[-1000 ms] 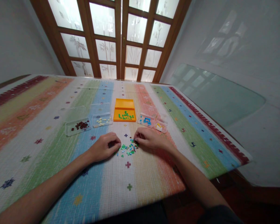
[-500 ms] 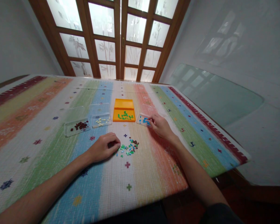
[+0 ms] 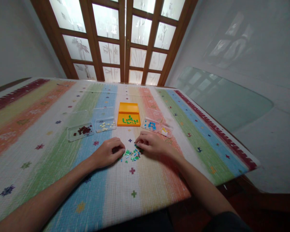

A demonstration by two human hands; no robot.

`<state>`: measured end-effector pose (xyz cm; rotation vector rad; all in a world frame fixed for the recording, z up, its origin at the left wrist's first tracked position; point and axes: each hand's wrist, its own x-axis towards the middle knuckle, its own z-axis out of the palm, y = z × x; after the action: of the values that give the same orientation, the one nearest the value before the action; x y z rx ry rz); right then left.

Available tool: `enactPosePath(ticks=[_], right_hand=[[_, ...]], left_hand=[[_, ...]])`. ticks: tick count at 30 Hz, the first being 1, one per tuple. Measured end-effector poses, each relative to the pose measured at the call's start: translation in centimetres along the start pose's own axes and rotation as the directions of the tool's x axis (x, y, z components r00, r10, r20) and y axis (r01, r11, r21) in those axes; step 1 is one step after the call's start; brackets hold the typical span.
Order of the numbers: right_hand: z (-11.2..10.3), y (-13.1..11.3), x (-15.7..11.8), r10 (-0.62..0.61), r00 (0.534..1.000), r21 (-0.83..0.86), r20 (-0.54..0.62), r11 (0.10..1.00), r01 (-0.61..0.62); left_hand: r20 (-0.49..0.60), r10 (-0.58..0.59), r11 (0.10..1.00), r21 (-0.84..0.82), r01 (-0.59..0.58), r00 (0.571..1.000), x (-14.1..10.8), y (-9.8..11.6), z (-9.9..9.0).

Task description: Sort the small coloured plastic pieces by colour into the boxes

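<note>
Small green, blue and brown pieces lie in a loose pile (image 3: 131, 156) on the striped tablecloth. My left hand (image 3: 109, 152) rests at the pile's left side, thumb and fingers curled together; anything between the tips is too small to make out. Over the pile's upper right edge is my right hand (image 3: 151, 145), palm down, its fingertips drawn together among the pieces and covering some of the brown ones. Whether a piece is in its grip cannot be seen. Just beyond that hand stands a clear box with blue pieces (image 3: 150, 130).
Farther back is an open orange case (image 3: 120, 124) holding green pieces. To its left are a clear box of cream pieces (image 3: 96, 125) and one of dark brown pieces (image 3: 71, 138). A small clear box with yellow pieces (image 3: 169, 135) stands at the right.
My right hand has moved from the blue pieces' box back toward me and left, to the pile. The small box with yellow pieces is now uncovered. My left hand stays put.
</note>
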<state>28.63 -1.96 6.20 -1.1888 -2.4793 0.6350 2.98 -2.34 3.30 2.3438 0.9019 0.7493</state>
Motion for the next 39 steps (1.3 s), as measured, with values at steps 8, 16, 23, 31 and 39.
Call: enactPosePath(ticks=[8, 16, 23, 31, 39], right_hand=[[0.5, 0.1, -0.1, 0.019, 1.000, -0.041, 0.017, 0.999, -0.018], [0.5, -0.1, 0.0, 0.059, 0.998, -0.058, 0.001, 0.997, -0.058], [0.4, -0.3, 0.0, 0.110, 0.994, 0.063, 0.028, 0.992, -0.111], [-1.6, 2.8, -0.3, 0.090, 0.960, 0.062, -0.266, 0.995, -0.077], [-3.4, 6.7, -1.3, 0.158, 0.854, -0.158, -0.495, 0.951, -0.267]], left_hand=[[0.001, 0.004, 1.000, 0.002, -0.004, 1.000, -0.1, -0.2, 0.1], [0.000, 0.006, 1.000, -0.001, -0.006, 1.000, -0.1, -0.1, 0.0], [0.004, 0.010, 1.000, 0.009, -0.010, 1.000, -0.1, -0.4, 0.1], [0.005, 0.018, 1.000, -0.001, -0.017, 1.000, -0.1, -0.3, 0.0], [0.001, 0.029, 1.000, 0.003, -0.029, 1.000, -0.1, -0.4, 0.1]])
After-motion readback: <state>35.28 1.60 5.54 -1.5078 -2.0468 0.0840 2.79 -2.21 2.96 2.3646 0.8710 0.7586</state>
